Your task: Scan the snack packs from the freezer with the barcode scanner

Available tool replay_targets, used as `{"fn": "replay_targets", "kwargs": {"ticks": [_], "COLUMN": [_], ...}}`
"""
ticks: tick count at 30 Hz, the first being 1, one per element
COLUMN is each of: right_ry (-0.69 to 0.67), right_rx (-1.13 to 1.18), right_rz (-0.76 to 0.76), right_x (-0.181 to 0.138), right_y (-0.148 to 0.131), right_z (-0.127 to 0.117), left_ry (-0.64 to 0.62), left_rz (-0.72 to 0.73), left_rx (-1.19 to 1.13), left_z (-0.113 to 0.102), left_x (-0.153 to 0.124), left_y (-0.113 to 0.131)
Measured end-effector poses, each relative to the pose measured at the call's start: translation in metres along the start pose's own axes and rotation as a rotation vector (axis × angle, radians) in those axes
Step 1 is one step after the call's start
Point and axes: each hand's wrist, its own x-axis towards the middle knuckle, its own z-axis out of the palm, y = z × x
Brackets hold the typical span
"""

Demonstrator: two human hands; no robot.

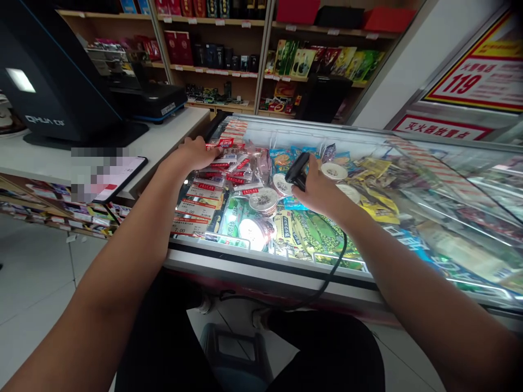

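My left hand (pixel 196 153) is at the left end of the glass-topped case, its fingers closed on the edge of a small red-and-white packet (pixel 227 157). Under and around it lies a heap of similar clear packets (pixel 241 177) with red labels. In my right hand (pixel 316 185) is a black handheld barcode scanner (pixel 299 166), its head tilted up and to the left. From the scanner a black cable (pixel 342 253) hangs over the front edge. Round white-lidded tubs (pixel 263 200) stand between my hands, beside a green bag (pixel 318 231).
A black checkout machine (pixel 61 81) and a phone-like tablet (pixel 122 177) stand on the white counter (pixel 175 128) at left. Price tags (pixel 200 208) line the case's left end. Yellow bags (pixel 379 201) lie farther right. Below is a grey stool (pixel 237 354); stocked shelves (pixel 216 23) rise behind.
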Motion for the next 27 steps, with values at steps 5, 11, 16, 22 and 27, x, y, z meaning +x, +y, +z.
{"fn": "replay_targets", "kwargs": {"ticks": [5, 11, 16, 22, 27], "right_ry": [-0.100, 0.097, 0.375, 0.452, 0.343], "right_rx": [0.078, 0.135, 0.389, 0.634, 0.792], "right_rz": [0.034, -0.032, -0.197, -0.305, -0.379], "right_x": [-0.005, 0.008, -0.002, -0.027, -0.012], "right_y": [-0.003, 0.014, -0.002, -0.025, -0.016], "right_z": [-0.009, -0.008, -0.015, -0.034, -0.021], "left_ry": [-0.029, 0.098, 0.497, 0.190, -0.053], "left_rz": [0.023, 0.109, 0.363, 0.821, 0.828], "left_rx": [-0.085, -0.221, -0.311, -1.101, -1.279], "left_z": [0.016, 0.048, 0.037, 0.029, 0.049], "left_x": [0.006, 0.009, -0.019, -0.055, -0.046], "left_y": [0.009, 0.020, 0.033, 0.055, 0.059]}}
